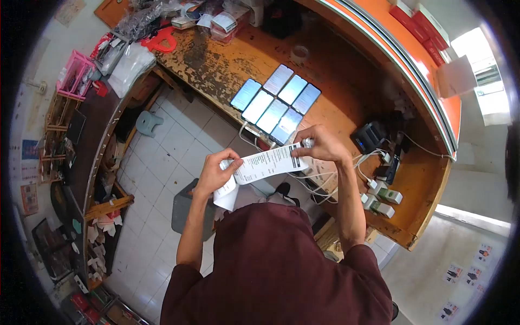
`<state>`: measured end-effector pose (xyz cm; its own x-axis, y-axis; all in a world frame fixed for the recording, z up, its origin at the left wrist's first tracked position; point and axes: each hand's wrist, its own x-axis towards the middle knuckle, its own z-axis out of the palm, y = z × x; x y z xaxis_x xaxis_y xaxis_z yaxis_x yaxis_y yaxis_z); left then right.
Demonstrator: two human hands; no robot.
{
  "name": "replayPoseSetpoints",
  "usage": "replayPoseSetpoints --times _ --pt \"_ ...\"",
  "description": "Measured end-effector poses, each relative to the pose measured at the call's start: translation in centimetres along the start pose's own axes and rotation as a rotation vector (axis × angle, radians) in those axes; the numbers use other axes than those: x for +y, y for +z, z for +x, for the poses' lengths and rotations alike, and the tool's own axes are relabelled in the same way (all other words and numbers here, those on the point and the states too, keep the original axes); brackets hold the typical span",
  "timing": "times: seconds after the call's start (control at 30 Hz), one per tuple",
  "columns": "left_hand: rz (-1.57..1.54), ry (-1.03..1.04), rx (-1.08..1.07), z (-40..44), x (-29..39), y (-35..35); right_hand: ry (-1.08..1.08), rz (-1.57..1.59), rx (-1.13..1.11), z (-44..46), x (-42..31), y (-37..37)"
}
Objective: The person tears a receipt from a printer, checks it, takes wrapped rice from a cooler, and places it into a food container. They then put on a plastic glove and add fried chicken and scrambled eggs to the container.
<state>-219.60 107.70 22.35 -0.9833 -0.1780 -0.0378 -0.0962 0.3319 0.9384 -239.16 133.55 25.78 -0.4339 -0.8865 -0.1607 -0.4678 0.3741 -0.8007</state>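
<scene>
A long white printed paper strip (265, 164), like a receipt, stretches between my two hands in front of the desk edge. My left hand (218, 172) pinches its left part, where the paper curls and hangs down. At the other end, my right hand (322, 144) grips the strip near a dark printed block; a small shiny object shows by its fingers, too small to name. Just beyond the paper, several lit smartphones (272, 116) lie in two rows on the worn wooden desk (211, 70). White cables run from the near phones.
At right on the desk stand a black device (369, 137), a power strip (388, 169) and several white-green charger boxes (385, 194). Cables trail near my right forearm. A roll of clear tape (299, 53) lies farther back. Plastic bags crowd the far left. A grey stool (148, 123) stands on the tiled floor.
</scene>
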Motion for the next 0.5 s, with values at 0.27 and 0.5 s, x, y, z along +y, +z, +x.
replayPoseSetpoints --times 0.27,0.5 --pt "-0.132 -0.238 0.100 2.9 -7.7 -11.4 0.133 0.106 0.373 17.4 -4.8 1.3" --pt "-0.274 -0.174 0.418 5.3 -10.7 -21.0 0.066 -0.175 0.517 26.3 -8.9 1.9"
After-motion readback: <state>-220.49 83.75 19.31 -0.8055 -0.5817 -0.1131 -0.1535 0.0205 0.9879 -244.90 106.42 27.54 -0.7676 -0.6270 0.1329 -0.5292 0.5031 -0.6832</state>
